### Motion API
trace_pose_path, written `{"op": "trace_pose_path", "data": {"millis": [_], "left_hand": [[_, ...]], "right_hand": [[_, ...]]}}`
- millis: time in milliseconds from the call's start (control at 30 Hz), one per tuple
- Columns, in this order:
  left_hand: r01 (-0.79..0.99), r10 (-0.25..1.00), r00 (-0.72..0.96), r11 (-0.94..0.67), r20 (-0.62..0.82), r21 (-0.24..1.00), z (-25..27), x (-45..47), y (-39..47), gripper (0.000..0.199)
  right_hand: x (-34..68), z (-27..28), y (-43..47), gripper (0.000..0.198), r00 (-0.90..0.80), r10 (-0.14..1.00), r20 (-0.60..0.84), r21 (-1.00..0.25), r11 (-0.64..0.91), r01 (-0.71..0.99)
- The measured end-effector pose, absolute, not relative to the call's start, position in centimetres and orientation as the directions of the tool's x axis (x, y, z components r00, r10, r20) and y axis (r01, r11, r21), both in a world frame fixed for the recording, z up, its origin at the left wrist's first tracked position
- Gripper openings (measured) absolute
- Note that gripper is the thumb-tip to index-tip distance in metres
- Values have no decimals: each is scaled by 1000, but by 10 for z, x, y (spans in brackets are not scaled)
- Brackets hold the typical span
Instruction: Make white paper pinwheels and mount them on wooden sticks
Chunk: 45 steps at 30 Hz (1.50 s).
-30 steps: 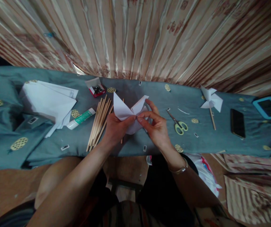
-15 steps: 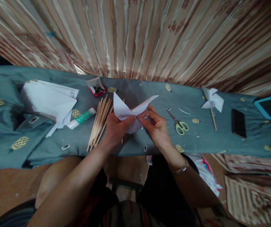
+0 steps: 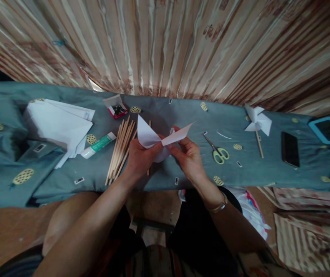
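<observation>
A white paper pinwheel (image 3: pixel 148 132) is between my hands above the cloth, its blades partly folded in to the middle. My left hand (image 3: pixel 142 156) is closed on its left side, the thumb pressing near the centre. My right hand (image 3: pixel 188 153) pinches the right side, fingers behind a blade and thumb in front. Under the paper lies a single wooden stick (image 3: pixel 149 169), mostly covered. Just left of my left hand is a bundle of wooden sticks (image 3: pixel 120 150). To the right of my right hand lie scissors (image 3: pixel 219 154) with green handles.
A glue tube (image 3: pixel 98 145), a small red box of metal pins (image 3: pixel 117 108) and a stack of white paper (image 3: pixel 58 123) lie at left. At right are a finished pinwheel on a stick (image 3: pixel 258 123), a phone (image 3: pixel 290 149) and a blue-framed tablet (image 3: pixel 329 130). A curtain (image 3: pixel 165 46) hangs behind.
The right-hand blade of the paper has been bent inward, its edge now reaching the centre by my left thumb. My right fingers have shifted from the centre to behind that blade.
</observation>
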<state>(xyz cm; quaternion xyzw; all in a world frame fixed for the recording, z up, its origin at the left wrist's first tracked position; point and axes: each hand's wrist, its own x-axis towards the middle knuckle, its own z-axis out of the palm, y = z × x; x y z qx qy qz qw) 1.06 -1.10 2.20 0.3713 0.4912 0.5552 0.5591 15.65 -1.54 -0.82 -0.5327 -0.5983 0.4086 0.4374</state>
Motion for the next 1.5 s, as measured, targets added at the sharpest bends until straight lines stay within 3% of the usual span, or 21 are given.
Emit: {"op": "trace_pose_path", "data": {"millis": [300,400,467,567,767,1067,1367,1500], "left_hand": [[-288,985,-108,96,-132,953,15,10,-9,28],[-292,987,-91,102,-134,951,14,8,-9,27],[-287,986,-74,120,-147,950,15,7,-9,26],[-284,983,-57,150,-173,947,17,6,-10,25],[-271,980,-9,190,-200,944,25,4,-11,28],[-192,984,19,177,-177,965,22,3,-12,33],[-240,981,-16,184,-193,953,15,5,-11,30],[-281,975,-27,206,-222,937,16,6,-11,27]], "right_hand": [[154,-10,-16,51,16,998,65,-979,61,195],[154,-11,-16,49,65,991,118,-966,99,237],[155,-11,-16,58,82,987,142,-958,116,263],[158,-7,-15,78,42,989,145,-954,129,270],[165,11,-11,91,-100,994,36,-987,51,153],[167,19,-10,90,-68,989,-130,-991,-129,17],[166,17,-11,75,-76,988,-137,-991,-137,5],[165,15,-12,71,-63,996,-69,-997,-67,38]]}}
